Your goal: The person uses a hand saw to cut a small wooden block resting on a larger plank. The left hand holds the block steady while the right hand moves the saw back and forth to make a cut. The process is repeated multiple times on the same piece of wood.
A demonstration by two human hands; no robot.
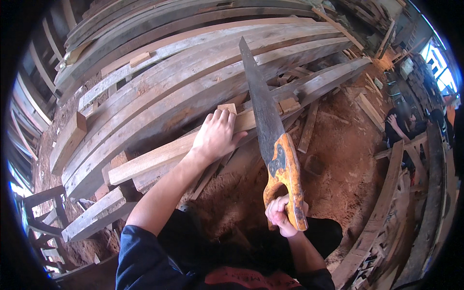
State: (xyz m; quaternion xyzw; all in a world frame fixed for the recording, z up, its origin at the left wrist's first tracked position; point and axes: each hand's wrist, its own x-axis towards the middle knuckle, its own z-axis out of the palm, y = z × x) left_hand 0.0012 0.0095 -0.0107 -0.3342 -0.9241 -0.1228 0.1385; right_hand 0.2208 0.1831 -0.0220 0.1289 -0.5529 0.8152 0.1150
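My right hand [282,215] is wrapped around the worn yellow handle of a handsaw [263,108]. Its dark, tapering blade points away from me and crosses in view over a light wooden batten [154,159]. I cannot tell whether the teeth touch the wood. My left hand [215,135] lies to the left of the blade, its fingers curled over the batten and its thumb toward the saw. A small wood block [227,108] shows just beyond those fingertips. Right of the blade, a short wooden piece [289,105] rests by the batten's far part.
Long, thick timber beams [174,92] lie side by side beyond the batten. A squared beam end [99,212] juts out at lower left. Reddish sawdust [338,159] covers the ground. More planks [377,227] are piled at right, where another person [403,123] is low down.
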